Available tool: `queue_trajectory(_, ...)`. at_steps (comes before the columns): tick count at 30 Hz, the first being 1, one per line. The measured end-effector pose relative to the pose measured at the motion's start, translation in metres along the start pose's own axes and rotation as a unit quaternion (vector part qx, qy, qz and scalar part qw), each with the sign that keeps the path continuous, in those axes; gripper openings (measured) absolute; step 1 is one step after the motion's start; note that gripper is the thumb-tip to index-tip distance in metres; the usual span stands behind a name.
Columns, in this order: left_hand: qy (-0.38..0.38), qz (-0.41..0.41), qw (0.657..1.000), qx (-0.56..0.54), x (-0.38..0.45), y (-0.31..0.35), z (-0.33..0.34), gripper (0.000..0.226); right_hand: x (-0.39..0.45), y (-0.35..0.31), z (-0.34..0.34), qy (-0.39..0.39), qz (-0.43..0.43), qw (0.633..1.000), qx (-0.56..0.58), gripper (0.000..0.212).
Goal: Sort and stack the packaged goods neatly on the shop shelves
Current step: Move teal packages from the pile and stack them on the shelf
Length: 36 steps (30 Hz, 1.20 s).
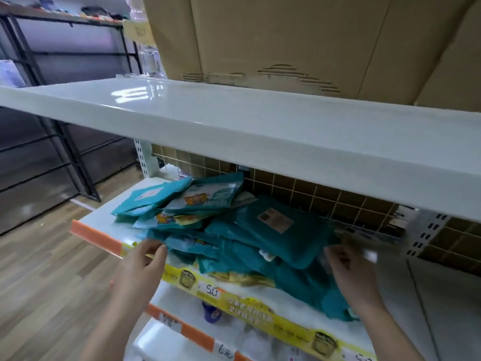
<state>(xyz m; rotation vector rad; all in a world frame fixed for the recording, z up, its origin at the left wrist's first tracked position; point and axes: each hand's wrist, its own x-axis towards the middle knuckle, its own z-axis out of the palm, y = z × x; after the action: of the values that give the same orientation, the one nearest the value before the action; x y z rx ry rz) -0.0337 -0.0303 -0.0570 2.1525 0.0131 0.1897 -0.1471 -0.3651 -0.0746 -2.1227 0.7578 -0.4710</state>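
A loose heap of teal flat packets (234, 230) lies on the middle white shelf (104, 217), some face up with cartoon prints, some back up with a label. My left hand (145, 259) reaches to the heap's front left edge, its fingertips touching a packet (182, 243) there. My right hand (348, 272) is at the heap's right side, fingers spread against the packets; motion blur hides whether it grips one.
An upper white shelf (234, 121) overhangs the heap, with cardboard boxes (286, 35) on it. A yellow and orange price strip (234, 298) edges the middle shelf. Below it stands a blue-lidded item (212, 312). Black racks (65, 142) and wooden floor lie to the left.
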Motion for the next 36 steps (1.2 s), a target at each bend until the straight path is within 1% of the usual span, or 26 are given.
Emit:
queue_trajectory(2,-0.007,0.021,1.000,0.005,0.029,-0.002,-0.005,0.008,-0.001,-0.013,0.012,0.052,-0.006,0.998,-0.018,0.014)
queue_trajectory(3,-0.019,0.029,0.999,0.009,0.042,-0.002,-0.008,0.008,-0.002,-0.019,0.019,0.076,-0.018,0.996,-0.035,0.016)
queue_trajectory(5,-0.045,0.047,0.998,0.024,0.066,-0.004,-0.012,0.006,-0.004,-0.034,0.034,0.084,-0.027,0.993,-0.083,0.017)
queue_trajectory(6,-0.059,0.057,0.996,0.030,0.080,-0.007,-0.013,0.005,-0.005,-0.043,0.042,0.066,-0.016,0.991,-0.111,0.017)
queue_trajectory(7,-0.072,0.063,0.995,0.036,0.093,-0.010,-0.013,0.005,-0.004,-0.048,0.049,0.043,0.001,0.988,-0.150,0.029)
queue_trajectory(8,-0.084,0.070,0.993,0.048,0.105,-0.014,-0.012,0.007,-0.002,-0.050,0.056,0.018,0.018,0.981,-0.192,0.045)
queue_trajectory(10,-0.112,0.108,0.983,0.097,0.128,-0.019,-0.007,0.027,-0.002,-0.055,0.069,-0.020,0.051,0.966,-0.252,0.074)
queue_trajectory(11,-0.124,0.134,0.974,0.136,0.138,-0.018,-0.003,0.038,-0.003,-0.058,0.074,-0.040,0.063,0.960,-0.270,0.085)
queue_trajectory(13,-0.164,0.183,0.946,0.210,0.150,-0.012,0.005,0.055,-0.004,-0.060,0.082,-0.076,0.087,0.952,-0.283,0.094)
queue_trajectory(14,-0.196,0.205,0.929,0.238,0.153,-0.008,0.009,0.066,-0.005,-0.061,0.085,-0.081,0.095,0.951,-0.282,0.094)
queue_trajectory(16,-0.250,0.245,0.895,0.277,0.155,-0.002,0.017,0.091,-0.007,-0.059,0.091,-0.061,0.116,0.958,-0.256,0.094)
queue_trajectory(17,-0.267,0.259,0.883,0.286,0.156,-0.002,0.022,0.095,-0.009,-0.057,0.092,-0.047,0.127,0.962,-0.238,0.093)
queue_trajectory(18,-0.281,0.266,0.877,0.285,0.157,-0.004,0.027,0.090,-0.010,-0.055,0.093,-0.037,0.137,0.965,-0.222,0.091)
queue_trajectory(19,-0.287,0.271,0.876,0.277,0.159,-0.006,0.032,0.075,-0.011,-0.053,0.091,-0.036,0.146,0.965,-0.213,0.086)
queue_trajectory(20,-0.286,0.276,0.878,0.266,0.160,-0.008,0.036,0.057,-0.013,-0.052,0.090,-0.040,0.151,0.966,-0.207,0.078)
queue_trajectory(21,-0.277,0.283,0.885,0.246,0.162,-0.011,0.040,0.045,-0.015,-0.051,0.088,-0.041,0.151,0.966,-0.206,0.068)
queue_trajectory(22,-0.270,0.285,0.892,0.225,0.163,-0.014,0.042,0.041,-0.017,-0.050,0.086,-0.033,0.145,0.967,-0.206,0.056)
queue_trajectory(23,-0.266,0.289,0.896,0.207,0.165,-0.017,0.043,0.039,-0.019,-0.051,0.085,-0.017,0.139,0.969,-0.204,0.045)
queue_trajectory(25,-0.267,0.300,0.896,0.187,0.165,-0.021,0.043,0.038,-0.022,-0.050,0.083,0.024,0.131,0.974,-0.184,0.033)
queue_trajectory(29,-0.296,0.324,0.882,0.171,0.150,-0.015,0.037,0.063,-0.035,-0.050,0.079,0.082,0.122,0.975,-0.166,0.019)
queue_trajectory(31,-0.306,0.336,0.872,0.183,0.142,-0.013,0.035,0.074,-0.041,-0.049,0.077,0.118,0.099,0.971,-0.185,0.013)
queue_trajectory(32,-0.314,0.332,0.870,0.187,0.139,-0.012,0.035,0.074,-0.042,-0.050,0.075,0.117,0.089,0.968,-0.205,0.014)
queue_trajectory(33,-0.321,0.319,0.873,0.179,0.138,-0.012,0.035,0.070,-0.043,-0.051,0.073,0.099,0.083,0.965,-0.228,0.018)
queue_trajectory(34,-0.327,0.293,0.884,0.159,0.136,-0.010,0.035,0.062,-0.044,-0.053,0.072,0.069,0.077,0.965,-0.240,0.023)
queue_trajectory(36,-0.310,0.237,0.913,0.121,0.132,-0.005,0.036,0.043,-0.042,-0.054,0.068,0.019,0.087,0.974,-0.207,0.031)
